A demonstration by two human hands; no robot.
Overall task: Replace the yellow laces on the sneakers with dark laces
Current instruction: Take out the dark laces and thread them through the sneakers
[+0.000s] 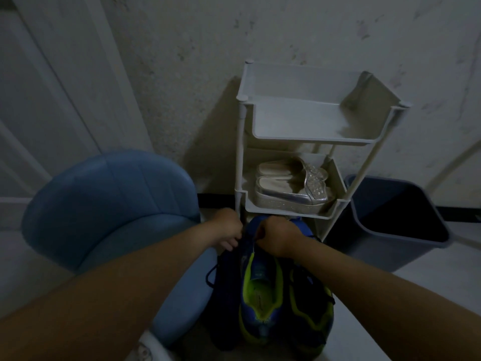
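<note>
Sneakers (263, 303), two counted, lie side by side directly below the person, with long axes running away from the body, heels nearest and toes toward the white rack (299, 136). Left hand (229, 230) and right hand (276, 238), two counted, sit close together over the far lacing of the middle sneaker, equally near it. Their fingers are curled and each apparently pinches the one visible dark lace (211, 276), whose slack loops off to the left. No yellow lace can be made out in the dim light.
</note>
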